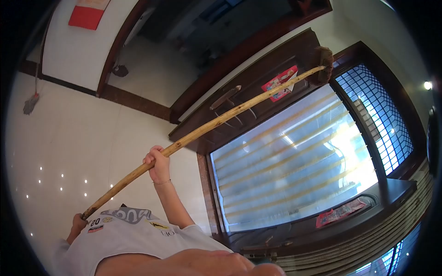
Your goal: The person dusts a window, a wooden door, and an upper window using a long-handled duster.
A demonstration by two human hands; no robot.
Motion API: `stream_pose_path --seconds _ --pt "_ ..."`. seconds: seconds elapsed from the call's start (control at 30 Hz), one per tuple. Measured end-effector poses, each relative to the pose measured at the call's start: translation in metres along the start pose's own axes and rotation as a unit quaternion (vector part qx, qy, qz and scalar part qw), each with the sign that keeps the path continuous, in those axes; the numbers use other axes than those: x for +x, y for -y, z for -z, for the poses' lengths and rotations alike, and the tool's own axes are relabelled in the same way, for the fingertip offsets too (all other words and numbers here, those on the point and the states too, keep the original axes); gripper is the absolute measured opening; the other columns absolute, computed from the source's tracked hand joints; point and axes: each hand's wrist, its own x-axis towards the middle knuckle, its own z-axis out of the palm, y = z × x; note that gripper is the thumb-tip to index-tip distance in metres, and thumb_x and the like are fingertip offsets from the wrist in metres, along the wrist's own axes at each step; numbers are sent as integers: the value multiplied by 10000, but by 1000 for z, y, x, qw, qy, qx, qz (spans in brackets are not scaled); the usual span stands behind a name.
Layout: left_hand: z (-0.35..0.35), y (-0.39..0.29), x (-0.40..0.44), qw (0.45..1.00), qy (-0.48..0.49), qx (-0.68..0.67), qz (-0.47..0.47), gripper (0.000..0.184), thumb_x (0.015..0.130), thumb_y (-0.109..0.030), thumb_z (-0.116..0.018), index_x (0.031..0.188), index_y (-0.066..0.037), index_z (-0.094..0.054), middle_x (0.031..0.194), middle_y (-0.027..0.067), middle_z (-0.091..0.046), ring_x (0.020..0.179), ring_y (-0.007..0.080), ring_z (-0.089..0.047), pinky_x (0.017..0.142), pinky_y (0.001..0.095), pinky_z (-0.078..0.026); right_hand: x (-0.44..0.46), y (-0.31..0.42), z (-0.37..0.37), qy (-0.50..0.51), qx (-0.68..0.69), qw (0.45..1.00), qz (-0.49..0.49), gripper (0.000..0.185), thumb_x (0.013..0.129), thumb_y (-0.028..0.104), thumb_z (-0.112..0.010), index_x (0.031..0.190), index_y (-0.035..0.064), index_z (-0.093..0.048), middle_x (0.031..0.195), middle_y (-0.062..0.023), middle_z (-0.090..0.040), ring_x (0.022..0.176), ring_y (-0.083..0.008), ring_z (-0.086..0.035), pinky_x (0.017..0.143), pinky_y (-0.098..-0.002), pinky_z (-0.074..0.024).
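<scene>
Two bare hands hold one long broom (205,129) in the head view, and its pale, knotted wooden handle runs slantwise from the lower left of the picture to the upper right. The right hand (159,165) is wrapped around the handle part of the way along, its fingers curled over and pressed together, with a thin band (162,182) at the wrist. The left hand (78,225) is closed about the near end of the handle, close to the side of the light printed shirt (138,230); how its separate fingers lie cannot be told, as they are small and dim there. At the far end, the brown broom head (326,66) overlaps the end of a dark wooden door leaf (258,89) in the picture, though whether it touches the wood cannot be made out. The handle also crosses in front of a red printed sheet (282,83) on that leaf. Beside the leaf is a bright doorway (285,161) with yellowish bands across it, and next to this a latticed window (377,115). A second dark leaf (299,239) carries another red sheet (340,213). Well apart on the left, a mop (31,104) with a grey head rests on the pale floor (69,142), where small points of light shine.
</scene>
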Motion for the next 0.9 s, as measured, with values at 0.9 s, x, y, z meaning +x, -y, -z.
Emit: stream_pose_path --seconds 0.9 --pt "-72 -225 277 999 -16 -41 -6 364 527 -266 -762 705 22 -631 657 192 -621 659 314 -632 611 378 -478 343 144 60 -10 3 998 68 72 801 37 -536 799 60 -467 566 -13 -425 437 -131 -433 447 -296 -406"
